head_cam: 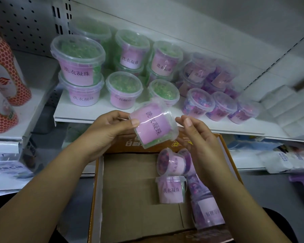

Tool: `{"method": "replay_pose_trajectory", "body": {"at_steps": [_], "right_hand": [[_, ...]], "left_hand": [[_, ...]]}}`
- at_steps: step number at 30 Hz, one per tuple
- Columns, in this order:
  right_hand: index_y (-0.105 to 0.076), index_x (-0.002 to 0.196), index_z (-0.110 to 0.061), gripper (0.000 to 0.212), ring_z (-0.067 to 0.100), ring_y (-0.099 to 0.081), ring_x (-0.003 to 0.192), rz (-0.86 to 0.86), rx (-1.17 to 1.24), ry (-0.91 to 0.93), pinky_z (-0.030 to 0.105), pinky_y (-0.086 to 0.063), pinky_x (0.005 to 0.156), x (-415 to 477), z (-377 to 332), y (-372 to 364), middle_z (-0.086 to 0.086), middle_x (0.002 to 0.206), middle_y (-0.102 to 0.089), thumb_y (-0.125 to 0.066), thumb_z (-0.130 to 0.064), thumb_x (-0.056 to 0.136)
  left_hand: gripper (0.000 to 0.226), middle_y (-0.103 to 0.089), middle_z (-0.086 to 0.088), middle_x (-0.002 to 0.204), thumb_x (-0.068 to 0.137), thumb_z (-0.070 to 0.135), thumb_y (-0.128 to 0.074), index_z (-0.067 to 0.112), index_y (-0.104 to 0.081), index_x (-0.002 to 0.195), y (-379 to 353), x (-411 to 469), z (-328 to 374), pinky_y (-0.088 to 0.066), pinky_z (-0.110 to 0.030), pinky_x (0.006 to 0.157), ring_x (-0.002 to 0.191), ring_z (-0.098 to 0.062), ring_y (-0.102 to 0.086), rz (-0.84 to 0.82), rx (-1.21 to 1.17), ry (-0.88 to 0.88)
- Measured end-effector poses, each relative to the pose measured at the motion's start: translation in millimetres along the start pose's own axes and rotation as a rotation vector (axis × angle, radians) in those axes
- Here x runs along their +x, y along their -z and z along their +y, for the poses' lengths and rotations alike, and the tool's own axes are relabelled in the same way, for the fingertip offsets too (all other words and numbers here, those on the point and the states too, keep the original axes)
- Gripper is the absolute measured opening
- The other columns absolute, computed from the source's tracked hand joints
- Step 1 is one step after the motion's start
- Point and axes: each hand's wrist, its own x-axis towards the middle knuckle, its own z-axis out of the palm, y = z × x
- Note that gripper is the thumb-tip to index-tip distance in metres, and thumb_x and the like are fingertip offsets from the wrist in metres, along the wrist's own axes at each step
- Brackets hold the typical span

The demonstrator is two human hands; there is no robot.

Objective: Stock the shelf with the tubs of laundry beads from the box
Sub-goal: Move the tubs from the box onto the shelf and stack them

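My left hand (pixel 105 130) grips a clear tub of green laundry beads (pixel 154 123) with a pink label, tilted on its side above the cardboard box (pixel 97 190). My right hand (pixel 198 139) hovers at the tub's lid end with relaxed fingers; I cannot tell if they touch it. Three tubs lie in the box's right half: a purple one on its side (pixel 172 163), a green one upright (pixel 171 189) and a purple one lying down (pixel 208 213). The white shelf (pixel 95 114) carries stacked green tubs (pixel 77 62) at left and purple tubs (pixel 200 100) at right.
A red patterned detergent bottle (pixel 3 76) stands on the neighbouring shelf at left. White wrapped packs (pixel 277 106) fill the shelf's right end. Bagged goods (pixel 288 160) lie on the lower shelf at right. The box's left half shows bare cardboard.
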Motion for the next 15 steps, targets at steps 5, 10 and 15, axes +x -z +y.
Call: {"method": "replay_pose_trajectory", "body": {"at_steps": [5, 10, 15], "right_hand": [[-0.058, 0.134, -0.029, 0.072, 0.004, -0.064, 0.117, -0.080, -0.122, -0.021, 0.035, -0.052, 0.103, 6.3, -15.3, -5.5, -0.011, 0.131, -0.065, -0.074, -0.065, 0.073], [-0.047, 0.144, -0.034, 0.092, 0.003, -0.063, 0.117, -0.247, -0.299, -0.049, 0.034, -0.050, 0.104, 25.1, -33.9, -7.3, -0.013, 0.134, -0.061, -0.071, -0.072, 0.064], [-0.031, 0.153, -0.039, 0.113, 0.003, -0.057, 0.126, -0.480, -0.438, -0.096, 0.038, -0.046, 0.109, 47.1, -45.9, -3.2, -0.008, 0.149, -0.050, -0.078, -0.076, 0.057]], "left_hand": [[0.070, -0.075, -0.008, 0.093, 0.043, 0.032, -0.098, 0.007, -0.065, 0.099, 3.9, 2.5, 4.2, -0.058, -0.023, 0.072, 0.084, -0.017, -0.074, -0.011, -0.091, -0.080], [0.070, -0.073, -0.008, 0.112, 0.050, 0.028, -0.089, 0.009, -0.066, 0.114, 10.7, 0.1, 5.2, -0.056, -0.021, 0.079, 0.095, -0.015, -0.072, -0.011, 0.079, -0.125], [0.072, -0.063, -0.017, 0.131, 0.057, 0.009, -0.089, 0.004, -0.060, 0.122, 12.5, -2.9, 9.0, -0.057, -0.024, 0.085, 0.108, -0.024, -0.072, -0.029, 0.068, -0.114]]}}
